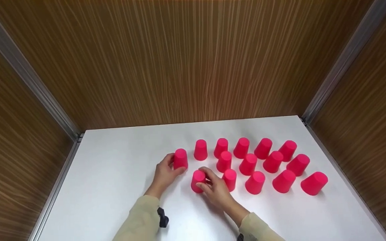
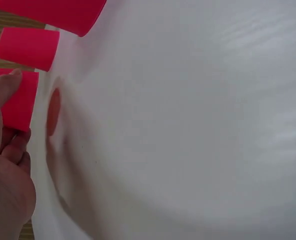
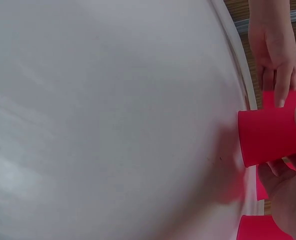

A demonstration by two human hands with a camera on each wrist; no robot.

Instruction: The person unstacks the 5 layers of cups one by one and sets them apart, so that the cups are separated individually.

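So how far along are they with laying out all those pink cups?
Thirteen pink cups stand upside down in three slanted rows on the white table. In hand: the left hand grips the cup at the left end, the right hand grips the front cup. What is left cannot be told; nothing is stacked yet.

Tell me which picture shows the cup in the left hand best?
The head view: the whole upside-down cup shows with the left hand around it. The left wrist view crops that cup at the edge; the right wrist view shows only a sliver.
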